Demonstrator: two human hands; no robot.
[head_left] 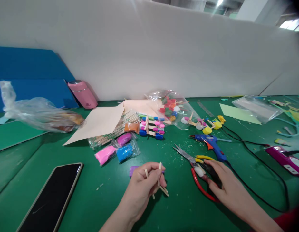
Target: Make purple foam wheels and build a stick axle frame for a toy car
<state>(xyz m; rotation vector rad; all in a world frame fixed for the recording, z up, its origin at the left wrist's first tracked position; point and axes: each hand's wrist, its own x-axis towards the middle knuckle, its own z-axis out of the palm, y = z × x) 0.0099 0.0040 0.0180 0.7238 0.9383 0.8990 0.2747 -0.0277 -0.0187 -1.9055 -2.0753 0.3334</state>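
My left hand [147, 180] is closed around a few short thin wooden sticks [163, 190], which poke out between thumb and fingers. A purple packet [133, 170] lies on the table, partly behind this hand. My right hand [223, 182] has its thumb and fingers around the dark handles of the scissors [184, 153]. Their pointed blades face away to the left. A red curved handle [204, 187] and a yellow one lie beside the scissors' handles; whether they belong to a separate tool I cannot tell.
Ahead are small stick-and-cap models [153, 127], clay packets [106, 154], bundled sticks [110, 133] and a bag of bottle caps [172, 108]. A blue glue gun [209, 140] trails its cord by the power strip [286, 159]. A phone [51, 196] lies left, a pink flask [83, 94] behind.
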